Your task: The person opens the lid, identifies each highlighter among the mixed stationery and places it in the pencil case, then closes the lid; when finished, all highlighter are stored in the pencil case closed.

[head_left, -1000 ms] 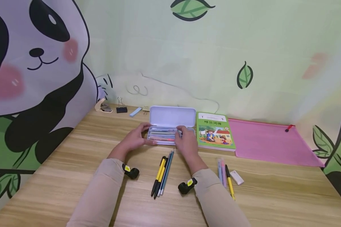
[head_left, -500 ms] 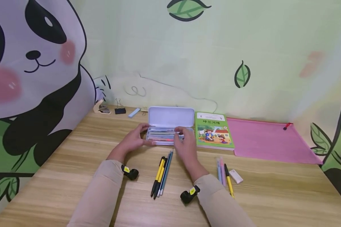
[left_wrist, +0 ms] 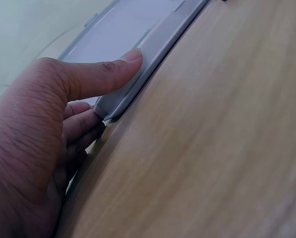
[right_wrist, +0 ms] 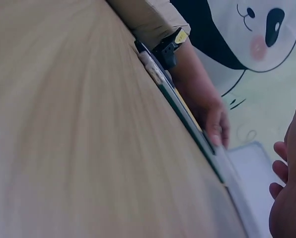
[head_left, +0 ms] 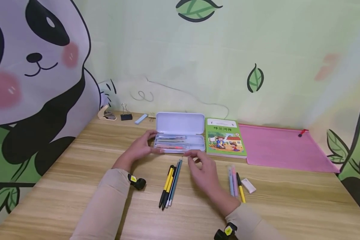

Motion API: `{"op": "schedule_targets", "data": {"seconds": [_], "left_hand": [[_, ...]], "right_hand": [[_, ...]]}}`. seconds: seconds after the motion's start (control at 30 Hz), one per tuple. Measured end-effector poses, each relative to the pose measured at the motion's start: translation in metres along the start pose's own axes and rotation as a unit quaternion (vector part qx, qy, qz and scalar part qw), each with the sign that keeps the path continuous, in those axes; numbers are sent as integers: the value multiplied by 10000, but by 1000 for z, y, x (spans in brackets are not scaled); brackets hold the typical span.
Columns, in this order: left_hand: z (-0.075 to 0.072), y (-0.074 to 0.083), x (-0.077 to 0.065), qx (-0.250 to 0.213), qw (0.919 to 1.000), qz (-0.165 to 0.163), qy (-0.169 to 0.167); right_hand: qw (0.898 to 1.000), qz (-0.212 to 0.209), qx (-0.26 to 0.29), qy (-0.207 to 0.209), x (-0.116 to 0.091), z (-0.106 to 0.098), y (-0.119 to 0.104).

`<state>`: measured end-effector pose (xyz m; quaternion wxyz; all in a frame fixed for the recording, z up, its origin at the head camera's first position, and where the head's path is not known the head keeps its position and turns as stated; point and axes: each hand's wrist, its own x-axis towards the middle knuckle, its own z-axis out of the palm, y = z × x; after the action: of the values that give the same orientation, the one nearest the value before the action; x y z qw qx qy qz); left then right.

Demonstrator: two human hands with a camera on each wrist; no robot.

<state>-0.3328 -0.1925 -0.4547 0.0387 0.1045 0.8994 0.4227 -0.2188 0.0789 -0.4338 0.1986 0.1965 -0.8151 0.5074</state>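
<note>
An open white pencil case (head_left: 197,139) with several pens in its tray stands toward the back of the table, lid raised. My left hand (head_left: 141,146) grips its left end; in the left wrist view the thumb (left_wrist: 113,77) lies over the front rim and the fingers curl behind the end. My right hand (head_left: 204,171) hovers in front of the case, fingers loosely bent, nothing held. Its fingertips are close to the tips of the blue pencils (head_left: 176,181). Beside those pencils lie two yellow pens with black caps (head_left: 167,185).
Two pastel markers (head_left: 234,181), a yellow-black pen (head_left: 241,186) and a white eraser (head_left: 248,185) lie at right. A green book (head_left: 226,138) and pink pouch (head_left: 288,148) adjoin the case. Along the back left sit a stapler (head_left: 106,114), a black binder clip (head_left: 126,117) and a blue bar (head_left: 141,119).
My right hand has left the pencil case tray and drawn back toward the front right, near the pencil tips. My left hand stays on the case's left end.
</note>
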Motion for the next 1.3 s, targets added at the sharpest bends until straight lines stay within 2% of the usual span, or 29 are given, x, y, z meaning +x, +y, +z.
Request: {"op": "schedule_targets", "data": {"seconds": [0.1, 0.2, 0.27, 0.37, 0.53, 0.63, 0.73, 0.9, 1.03, 1.3], "left_hand": [[0, 2, -1, -1, 10000, 10, -24], [1, 3, -1, -18, 10000, 12, -61], [1, 3, -1, -52, 10000, 0, -74], [2, 2, 0, -76, 9999, -20, -66], [2, 1, 1, -102, 9999, -41, -38], [1, 1, 1, -92, 9999, -67, -30], [-1, 2, 0, -83, 9999, -77, -23], [-3, 3, -1, -101, 9999, -52, -27], [-2, 3, -1, -84, 9999, -44, -78], [-1, 3, -1, -26, 10000, -40, -63]], "right_hand": [[9972, -727, -180, -25, 0, -22, 1], [9892, -1394, -435, -150, 3, -50, 8], [9840, -1622, -652, -351, 4, -71, 18], [9816, -1533, -805, -803, 2, -101, 39], [9821, -617, -743, -1617, -8, -139, 74], [9759, -430, -767, -1998, -9, -145, 84], [9697, -534, -870, -2219, -8, -145, 89], [9649, -626, -1117, -2293, -7, -141, 93], [9619, -535, -1220, -2387, -9, -139, 95], [9634, -515, -1067, -2404, -9, -137, 96]]}}
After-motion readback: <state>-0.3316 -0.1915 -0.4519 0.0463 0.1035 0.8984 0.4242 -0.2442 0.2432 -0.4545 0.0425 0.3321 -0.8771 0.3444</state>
